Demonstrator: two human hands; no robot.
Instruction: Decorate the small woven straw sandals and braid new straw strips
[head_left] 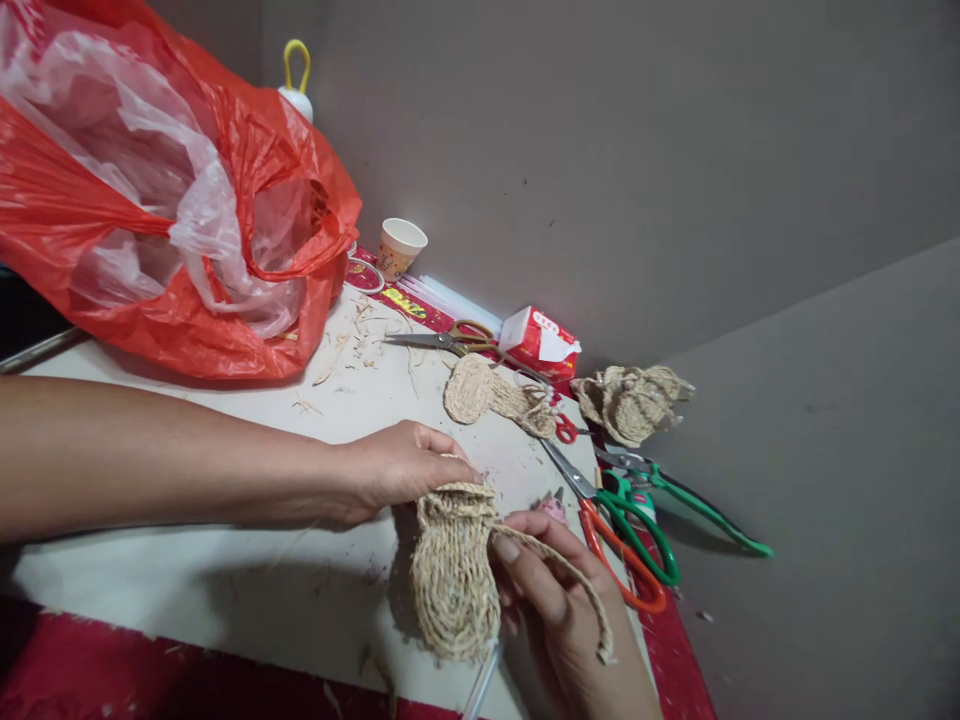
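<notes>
Muted light leaves the wall beyond the left grip dull grey. Soft shadows darken the table below that grip; past it, the red plastic bag shines faintly. The woven straw piece against the grip looks fairly sharp.

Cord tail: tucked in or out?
Out: the cord tail arcs from the woven piece over the right hand, end exposed.
</notes>
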